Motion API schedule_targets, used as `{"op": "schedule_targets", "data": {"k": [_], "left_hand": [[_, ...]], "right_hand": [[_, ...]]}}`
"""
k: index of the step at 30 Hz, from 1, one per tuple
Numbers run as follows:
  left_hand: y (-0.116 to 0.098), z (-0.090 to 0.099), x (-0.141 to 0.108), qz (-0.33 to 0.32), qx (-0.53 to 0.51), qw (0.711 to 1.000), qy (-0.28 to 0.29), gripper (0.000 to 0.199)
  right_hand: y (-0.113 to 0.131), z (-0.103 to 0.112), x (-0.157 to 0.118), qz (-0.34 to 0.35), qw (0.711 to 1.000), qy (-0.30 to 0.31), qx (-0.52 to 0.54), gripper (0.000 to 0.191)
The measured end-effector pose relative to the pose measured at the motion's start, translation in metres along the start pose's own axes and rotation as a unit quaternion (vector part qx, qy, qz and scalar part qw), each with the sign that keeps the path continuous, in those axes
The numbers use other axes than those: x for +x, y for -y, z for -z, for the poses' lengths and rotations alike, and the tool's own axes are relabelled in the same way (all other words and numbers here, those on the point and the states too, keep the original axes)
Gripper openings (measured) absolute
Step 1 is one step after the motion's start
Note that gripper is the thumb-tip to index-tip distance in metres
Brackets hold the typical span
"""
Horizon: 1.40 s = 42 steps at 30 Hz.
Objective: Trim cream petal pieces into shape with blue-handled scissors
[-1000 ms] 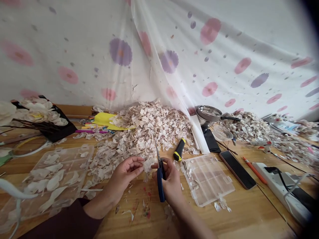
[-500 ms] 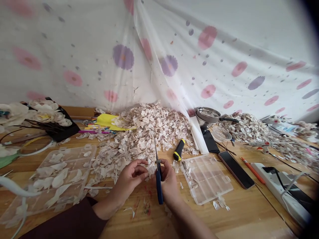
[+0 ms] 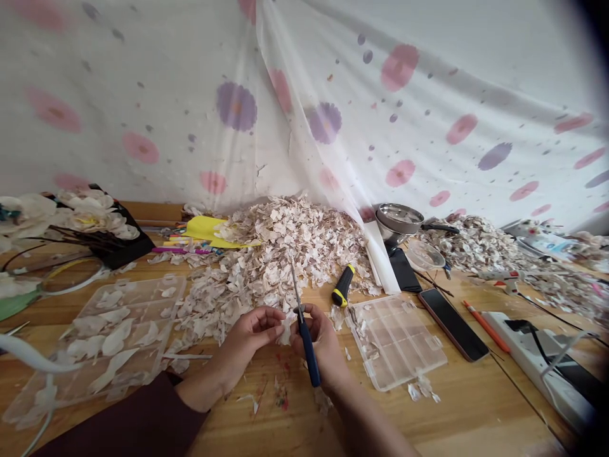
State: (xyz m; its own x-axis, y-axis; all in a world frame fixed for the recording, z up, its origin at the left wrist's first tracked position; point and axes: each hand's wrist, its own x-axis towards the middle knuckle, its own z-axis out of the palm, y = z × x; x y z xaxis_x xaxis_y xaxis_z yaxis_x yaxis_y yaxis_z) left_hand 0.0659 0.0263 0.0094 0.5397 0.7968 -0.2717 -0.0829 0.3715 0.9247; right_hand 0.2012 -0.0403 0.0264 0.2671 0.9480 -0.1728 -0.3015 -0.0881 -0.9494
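My left hand [image 3: 254,339] pinches a small whitish petal-like piece [image 3: 285,331] between thumb and fingertips. Just right of it, my right hand [image 3: 321,343] is closed on dark blue-handled scissors [image 3: 309,349], whose narrow blades point away toward a large heap of pale, dry flakes [image 3: 295,238]. The blades stand beside the small piece; whether they touch it cannot be made out. Both hands are close together above the wooden table [image 3: 266,412].
A divided clear tray [image 3: 397,343], a yellow-black tool [image 3: 342,285], a phone [image 3: 454,325] and a power strip [image 3: 533,362] lie right. Another clear tray [image 3: 162,317] holds larger petals at left. Behind are metal bowls [image 3: 399,217] and yellow sheets [image 3: 204,230].
The scissors have tilted, their tips moving slightly left and their handles right. The pale piece at my left fingertips now shows more clearly. The view has shifted slightly.
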Motion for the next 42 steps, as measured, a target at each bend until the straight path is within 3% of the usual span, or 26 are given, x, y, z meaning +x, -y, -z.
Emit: {"op": "schedule_targets", "data": {"k": [6, 18, 28, 37, 42], "left_hand": [[-0.003, -0.003, -0.003, 0.027, -0.06, 0.997, 0.024, 0.042], [0.005, -0.003, -0.004, 0.029, -0.032, 0.996, 0.071, 0.021], [-0.013, -0.006, -0.004, 0.022, -0.125, 0.991, -0.049, 0.031], [-0.006, -0.003, -0.003, -0.02, 0.05, 0.999, 0.005, 0.025], [-0.004, -0.002, -0.002, -0.014, 0.019, 1.0, 0.008, 0.04]], "right_hand": [[0.0, 0.002, 0.002, 0.013, 1.0, -0.019, 0.006, 0.035], [-0.005, 0.003, 0.001, 0.039, 0.999, -0.024, -0.006, 0.034], [-0.003, -0.002, -0.004, 0.084, 0.996, -0.022, -0.021, 0.036], [-0.01, -0.001, -0.003, 0.096, 0.994, -0.041, -0.027, 0.037], [-0.011, -0.002, 0.0, 0.099, 0.994, -0.049, -0.023, 0.037]]}}
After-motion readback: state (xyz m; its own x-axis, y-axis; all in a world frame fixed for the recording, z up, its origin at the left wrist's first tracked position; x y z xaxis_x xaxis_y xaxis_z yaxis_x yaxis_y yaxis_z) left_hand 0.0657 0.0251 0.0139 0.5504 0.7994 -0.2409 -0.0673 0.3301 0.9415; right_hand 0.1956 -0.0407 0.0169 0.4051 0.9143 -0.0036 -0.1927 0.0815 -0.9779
